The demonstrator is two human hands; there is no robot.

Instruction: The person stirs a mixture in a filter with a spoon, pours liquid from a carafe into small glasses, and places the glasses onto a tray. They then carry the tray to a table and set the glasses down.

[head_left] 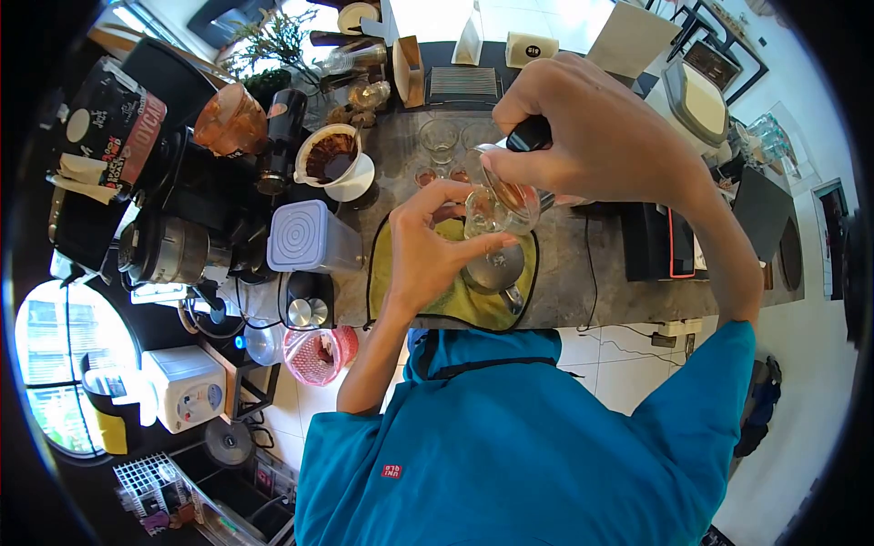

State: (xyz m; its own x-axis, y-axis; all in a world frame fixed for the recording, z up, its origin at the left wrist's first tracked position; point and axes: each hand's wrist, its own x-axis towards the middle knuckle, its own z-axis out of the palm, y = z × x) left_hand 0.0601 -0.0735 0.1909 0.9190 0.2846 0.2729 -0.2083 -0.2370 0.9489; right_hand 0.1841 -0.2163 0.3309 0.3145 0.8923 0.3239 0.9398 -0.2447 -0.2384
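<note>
My right hand (583,127) is closed round the black handle of a glass carafe (519,205), which is tilted and has some brown liquid in it. Just under its rim, my left hand (421,250) grips a small clear glass (480,209) between thumb and fingers. Whether liquid is running between the two is too small to tell. Below them a metal pitcher (494,268) rests on a yellow-green cloth (408,296), partly hidden by my left thumb. Small glasses with brown liquid (426,176) stand just beyond my left fingers.
Left of my hands are a white dripper (308,173) with wet coffee grounds and a lidded plastic container (305,238). An empty glass (439,138) and a ridged tray (463,84) stand farther back. A black cable (590,273) crosses the counter at right.
</note>
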